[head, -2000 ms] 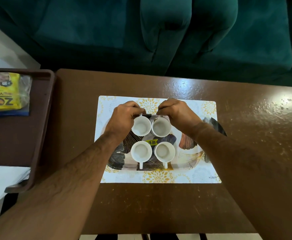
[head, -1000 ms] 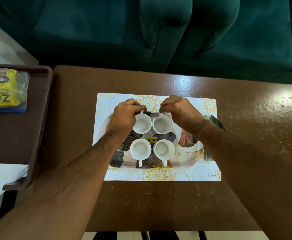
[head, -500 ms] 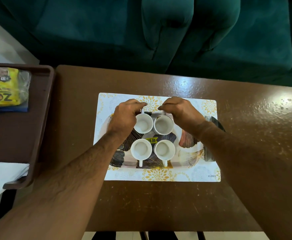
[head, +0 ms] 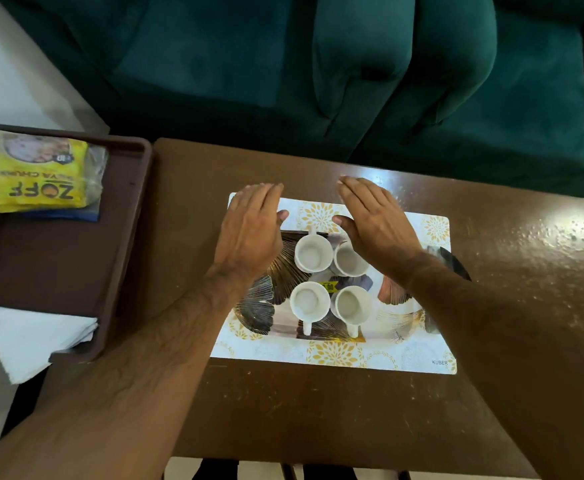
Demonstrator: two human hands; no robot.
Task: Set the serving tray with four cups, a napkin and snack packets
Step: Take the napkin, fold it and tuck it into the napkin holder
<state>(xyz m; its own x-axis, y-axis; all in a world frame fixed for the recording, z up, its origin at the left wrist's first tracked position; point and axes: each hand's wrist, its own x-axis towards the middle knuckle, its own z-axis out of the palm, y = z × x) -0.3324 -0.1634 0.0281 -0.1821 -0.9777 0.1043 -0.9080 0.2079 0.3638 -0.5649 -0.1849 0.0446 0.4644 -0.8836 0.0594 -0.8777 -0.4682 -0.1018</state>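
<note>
Head view | left hand (head: pixel 249 233), right hand (head: pixel 379 225) spread flat | above cups (head: pixel 330 284)

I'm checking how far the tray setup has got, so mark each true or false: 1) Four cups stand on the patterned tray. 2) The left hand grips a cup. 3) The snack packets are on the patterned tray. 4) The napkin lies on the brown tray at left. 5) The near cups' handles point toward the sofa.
1) True: four cups stand on the patterned tray.
2) False: the left hand is open, as is the right hand.
3) False: the snack packets lie on the brown tray.
4) True: the napkin is there.
5) False: they point toward the person.
</note>
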